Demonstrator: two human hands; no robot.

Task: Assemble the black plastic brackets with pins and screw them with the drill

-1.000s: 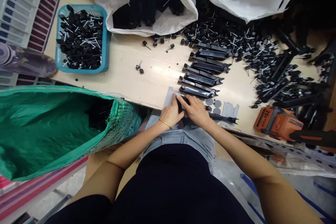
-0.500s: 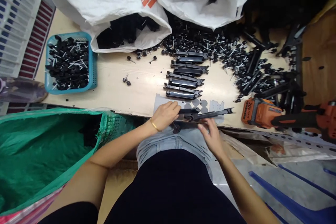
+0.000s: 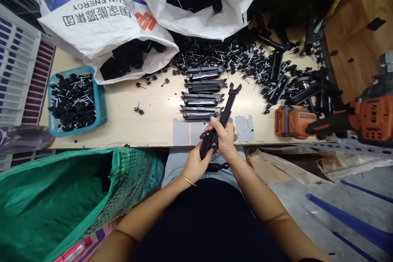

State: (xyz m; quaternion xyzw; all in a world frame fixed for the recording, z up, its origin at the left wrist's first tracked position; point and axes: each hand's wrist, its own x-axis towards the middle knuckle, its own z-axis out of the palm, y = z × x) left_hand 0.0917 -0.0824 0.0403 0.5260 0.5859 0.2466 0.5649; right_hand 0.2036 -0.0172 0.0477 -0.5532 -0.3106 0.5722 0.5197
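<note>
A seated worker grips a long black plastic bar (image 3: pixel 225 106) just below centre frame, the right hand (image 3: pixel 225 137) clenched around its middle while the left hand (image 3: pixel 196 163) closes on the darker lower end (image 3: pixel 205 149). The bar tilts up and to the right, its forked tip hanging over the near edge of the pale surface (image 3: pixel 153 110). A second black piece (image 3: pixel 216 167) lies in the lap beneath the hands.

Directly behind the raised tip, four finished bars (image 3: pixel 201 98) lie in a neat stack of rows. A swing of the fork could, by the look of it, knock that row askew or sweep it into the heap of loose black pegs (image 3: pixel 239 55) across the upper centre. Grey sticker sheets (image 3: pixel 245 127) sit at the surface edge just right of the hands and seem easy to brush off toward the floor.

Because the bar is held over the lap rather than on the surface, a slip of either grip would likely drop it, or the piece underneath, off the knees. An orange cordless drill (image 3: pixel 337 120) rests at right; a blue basket (image 3: pixel 75 100) of pegs sits at left, clear of the hands, and white sacks (image 3: pixel 101 20) crowd the top.
</note>
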